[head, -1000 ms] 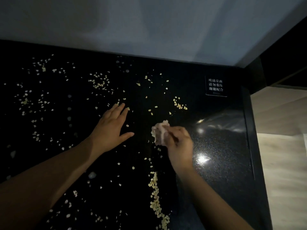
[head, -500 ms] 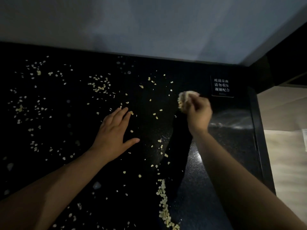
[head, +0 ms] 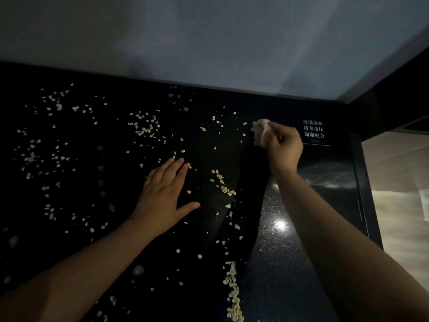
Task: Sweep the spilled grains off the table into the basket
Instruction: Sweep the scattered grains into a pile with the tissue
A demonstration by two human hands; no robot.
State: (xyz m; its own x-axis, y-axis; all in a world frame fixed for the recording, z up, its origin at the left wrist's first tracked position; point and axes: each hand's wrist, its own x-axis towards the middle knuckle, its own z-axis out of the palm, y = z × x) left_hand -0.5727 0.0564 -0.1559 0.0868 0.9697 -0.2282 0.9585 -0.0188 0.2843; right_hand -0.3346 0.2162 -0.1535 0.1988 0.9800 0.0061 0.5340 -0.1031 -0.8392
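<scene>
Head view: right hand [head: 282,147] grips a pale wad [head: 260,131] at the far side of a grain-strewn table [head: 301,263]

The right hand's fingers are curled tight round the crumpled wad, which sticks out past the knuckles; whether it is cloth or tissue cannot be told. It sits near the table's far edge, just left of a small dark sign [head: 313,131] with white characters. The left hand [head: 162,196] lies palm down on the black tabletop, fingers straight and close together, thumb spread to the right. Pale grains [head: 145,129] are scattered over the left and middle of the table. A short streak of them lies between the two hands, and a dense line runs toward the near edge between the forearms. A grey wall [head: 209,38] rises behind the table, and light floor [head: 399,205] shows at right
</scene>
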